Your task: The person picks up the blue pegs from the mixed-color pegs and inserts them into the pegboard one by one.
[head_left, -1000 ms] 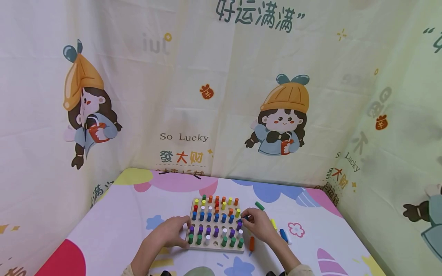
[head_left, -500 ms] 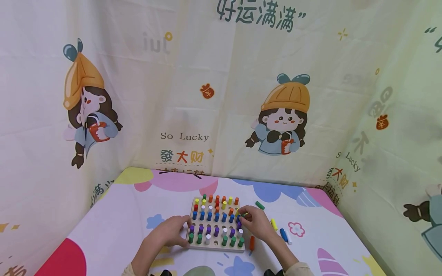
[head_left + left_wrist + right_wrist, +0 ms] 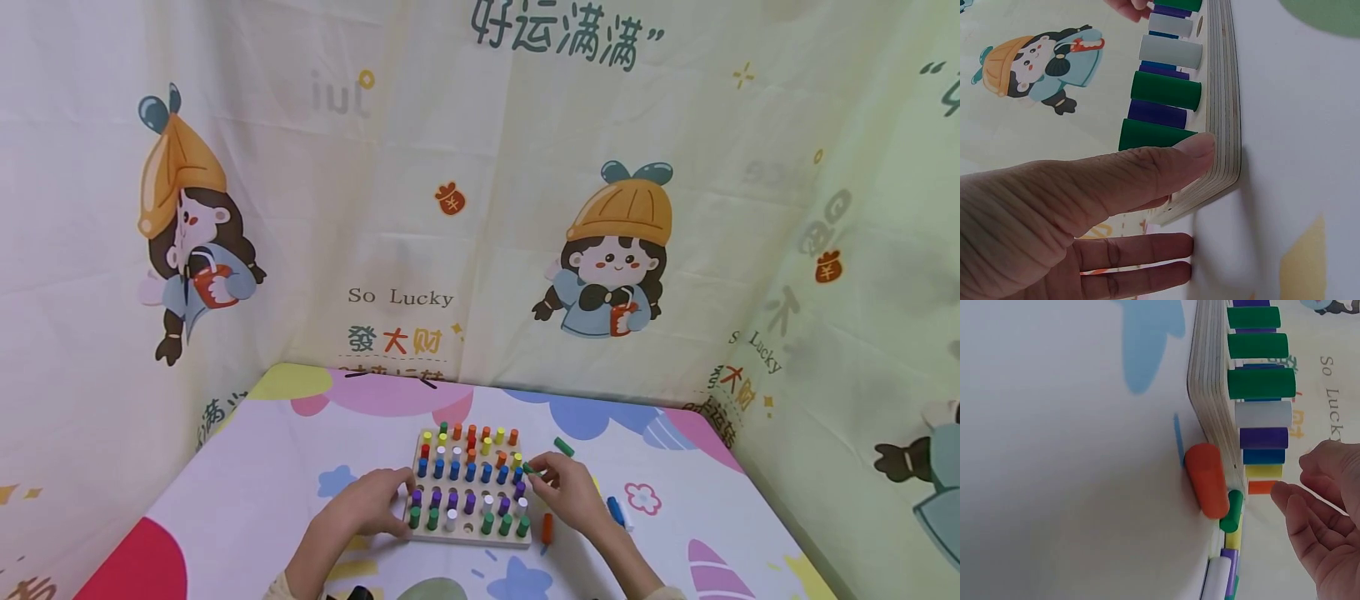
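Observation:
A wooden pegboard (image 3: 498, 544) holds rows of coloured pegs standing upright. My left hand (image 3: 371, 502) grips its left side. In the left wrist view the thumb (image 3: 1194, 147) presses the corner by a green peg, while two fingers reach out straight below. At the board's right edge, my right hand (image 3: 561, 487) is beside the end of the blue row. Its thumb and finger are apart in the right wrist view, with nothing between them. A blue peg (image 3: 517, 475) stands upright close to the fingertips. Beside it a green peg (image 3: 530, 468) lies on its side, partly behind the hand.
Loose pegs lie on the table right of the board: an orange peg (image 3: 547, 529), another green one (image 3: 564, 447), a blue peg (image 3: 616, 510), a white one (image 3: 628, 521) and a partly hidden yellow peg (image 3: 597, 483). A printed cloth (image 3: 495, 267) hangs behind the table.
The blue peg held by my right hand has gone into the board at the end of the blue row. My right fingers have drawn back rightward from it. The left hand stays put.

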{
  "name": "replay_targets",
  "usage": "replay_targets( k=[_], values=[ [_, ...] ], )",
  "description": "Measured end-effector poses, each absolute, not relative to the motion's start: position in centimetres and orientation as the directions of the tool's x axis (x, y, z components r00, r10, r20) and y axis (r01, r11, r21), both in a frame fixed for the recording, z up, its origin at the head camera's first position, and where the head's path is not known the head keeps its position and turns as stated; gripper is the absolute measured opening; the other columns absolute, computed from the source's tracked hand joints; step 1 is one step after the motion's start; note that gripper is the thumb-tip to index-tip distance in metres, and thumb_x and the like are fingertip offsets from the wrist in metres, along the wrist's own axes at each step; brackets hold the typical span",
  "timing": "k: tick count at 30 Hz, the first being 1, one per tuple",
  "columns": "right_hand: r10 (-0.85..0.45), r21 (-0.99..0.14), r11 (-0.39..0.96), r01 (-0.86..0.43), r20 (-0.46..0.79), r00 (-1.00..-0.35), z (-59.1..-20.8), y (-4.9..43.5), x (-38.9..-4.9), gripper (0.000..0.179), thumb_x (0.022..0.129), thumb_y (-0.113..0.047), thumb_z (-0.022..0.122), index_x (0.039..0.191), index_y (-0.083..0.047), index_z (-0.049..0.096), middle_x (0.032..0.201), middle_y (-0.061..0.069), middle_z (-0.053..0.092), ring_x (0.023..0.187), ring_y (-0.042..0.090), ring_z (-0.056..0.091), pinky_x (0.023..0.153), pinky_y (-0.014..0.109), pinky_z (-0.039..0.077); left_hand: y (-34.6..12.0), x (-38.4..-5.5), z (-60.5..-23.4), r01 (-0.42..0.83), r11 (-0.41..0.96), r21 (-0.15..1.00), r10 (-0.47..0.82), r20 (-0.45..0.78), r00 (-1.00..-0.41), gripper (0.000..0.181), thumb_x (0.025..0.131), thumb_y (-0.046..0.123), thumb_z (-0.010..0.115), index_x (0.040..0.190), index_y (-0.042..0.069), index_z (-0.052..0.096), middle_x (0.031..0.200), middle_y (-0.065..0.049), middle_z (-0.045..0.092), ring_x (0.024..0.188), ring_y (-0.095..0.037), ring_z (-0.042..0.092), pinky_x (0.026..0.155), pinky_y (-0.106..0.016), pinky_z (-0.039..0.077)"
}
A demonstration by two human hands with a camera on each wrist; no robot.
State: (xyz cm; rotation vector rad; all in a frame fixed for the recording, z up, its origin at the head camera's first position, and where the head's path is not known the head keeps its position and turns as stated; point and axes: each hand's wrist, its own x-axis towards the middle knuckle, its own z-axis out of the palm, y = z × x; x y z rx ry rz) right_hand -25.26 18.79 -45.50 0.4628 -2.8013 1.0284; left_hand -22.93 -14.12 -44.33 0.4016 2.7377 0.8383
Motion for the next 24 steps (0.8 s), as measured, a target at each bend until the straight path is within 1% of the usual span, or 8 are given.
replay_targets(
  k=[4,9,17,24],
  values=[
    [-0.229,-0.591,0.73,-0.344,0.262,-0.937,-45.7,19.5,-24.8,0.013,0.093,-0.011,0.074,0.105,-0.007,0.072,0.096,0.0,0.073,0.08,0.012,0.066,0.069,0.023,0.055,-14.1,-23.0,-44.4,0.183,0.797,0.576,0.328,-0.158,-0.931,0.045,0.071,0.021,0.095,0.104,0.018,0.064,0.099,-0.004,0.066,0.088,-0.024,0.057,0.088,-0.052,0.054],
    [-0.182,-0.588,0.739,-0.33,0.297,-0.937,-45.8,20.4,-24.3,0.013,0.09,-0.007,0.076,0.103,-0.007,0.073,0.094,-0.001,0.072,0.078,0.012,0.066,0.068,0.024,0.055,-14.1,-23.1,-44.5,0.185,0.797,0.574,0.329,-0.158,-0.931,0.045,0.071,0.022,0.095,0.104,0.018,0.064,0.099,-0.004,0.066,0.088,-0.024,0.057,0.088,-0.052,0.054],
    [-0.12,-0.588,0.764,-0.264,0.272,-0.955,-45.9,22.1,-23.4,0.016,0.087,-0.008,0.08,0.101,-0.009,0.073,0.093,-0.001,0.072,0.077,0.011,0.065,0.068,0.026,0.055,-14.0,-23.2,-44.5,0.186,0.797,0.575,0.331,-0.157,-0.931,0.046,0.071,0.022,0.095,0.105,0.018,0.065,0.099,-0.004,0.066,0.089,-0.024,0.058,0.088,-0.052,0.054],
    [-0.079,-0.584,0.777,-0.233,0.278,-0.957,-46.1,23.5,-22.9,0.017,0.085,-0.007,0.081,0.1,-0.01,0.074,0.089,-0.004,0.072,0.074,0.009,0.064,0.067,0.026,0.053,-14.0,-23.0,-44.4,0.182,0.8,0.571,0.325,-0.157,-0.933,0.046,0.071,0.023,0.095,0.105,0.018,0.064,0.098,-0.003,0.066,0.088,-0.023,0.056,0.088,-0.051,0.053]
  ],
)
